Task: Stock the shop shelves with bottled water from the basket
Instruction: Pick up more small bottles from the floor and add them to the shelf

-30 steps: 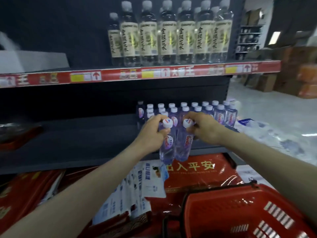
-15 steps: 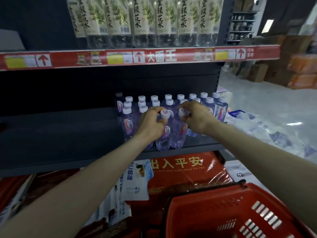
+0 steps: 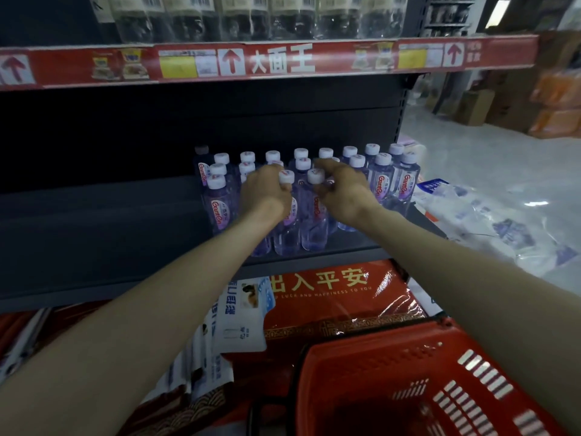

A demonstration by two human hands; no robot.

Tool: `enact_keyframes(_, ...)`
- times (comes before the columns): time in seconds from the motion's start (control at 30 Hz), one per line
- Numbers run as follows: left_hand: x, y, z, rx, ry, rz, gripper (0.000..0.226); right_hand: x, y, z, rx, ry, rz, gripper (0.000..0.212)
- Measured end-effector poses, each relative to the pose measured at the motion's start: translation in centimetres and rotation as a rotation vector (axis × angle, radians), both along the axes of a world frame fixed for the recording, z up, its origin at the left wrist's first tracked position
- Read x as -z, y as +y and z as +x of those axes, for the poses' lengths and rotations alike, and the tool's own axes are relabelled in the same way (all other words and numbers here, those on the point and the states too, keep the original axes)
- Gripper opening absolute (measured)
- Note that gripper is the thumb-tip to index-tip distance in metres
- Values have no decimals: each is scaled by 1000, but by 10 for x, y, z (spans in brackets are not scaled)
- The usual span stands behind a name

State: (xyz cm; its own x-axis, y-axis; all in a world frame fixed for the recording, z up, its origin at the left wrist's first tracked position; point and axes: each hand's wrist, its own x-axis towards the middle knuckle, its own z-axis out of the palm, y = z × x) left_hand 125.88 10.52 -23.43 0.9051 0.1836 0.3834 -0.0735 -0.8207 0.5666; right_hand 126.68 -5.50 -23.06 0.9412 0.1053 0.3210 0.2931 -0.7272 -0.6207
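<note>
Gripping two bottles (image 3: 287, 215) on shelf (image 3: 94, 247), both hands' fingers (image 3: 323, 166) curled

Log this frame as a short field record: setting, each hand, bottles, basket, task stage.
setting: shop shelf, dark, with a red price strip above
left hand: gripping a water bottle near its neck, base on the shelf
right hand: gripping a second bottle beside the first, base on the shelf
stocked bottles: white-capped rows standing behind and to either side
basket: red, lower right; no bottles in the visible part
task stage: two bottles being set at the front of the rows, not yet released
</note>
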Motion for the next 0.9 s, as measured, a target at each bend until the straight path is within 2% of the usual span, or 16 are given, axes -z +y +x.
enact_keyframes(0.17,1,2,-5,60,-63,26,28,23,-5,-6,-22,-25,95,66)
enact_keyframes(0.27,18,2,-20,123,-219,-141,45,41,-8,-15,-10,-38,230,72)
enact_keyframes(0.37,57,-2,-44,140,-384,-263,37,63,-13,-23,62,-3,361,60)
enact_keyframes(0.4,71,-3,-48,113,-343,-303,29,71,-15,-24,75,43,363,55)
enact_keyframes(0.47,95,-3,-47,59,-135,-370,14,88,-17,-22,78,151,319,53)
enact_keyframes(0.57,121,0,-36,99,14,-280,29,107,-14,-19,74,196,301,57)
enact_keyframes(0.7,131,1,-27,73,-7,-242,36,117,-9,-9,84,154,312,50)
enact_keyframes(0.9,144,-7,-22,-31,-63,-261,34,127,-8,0,113,121,319,45)
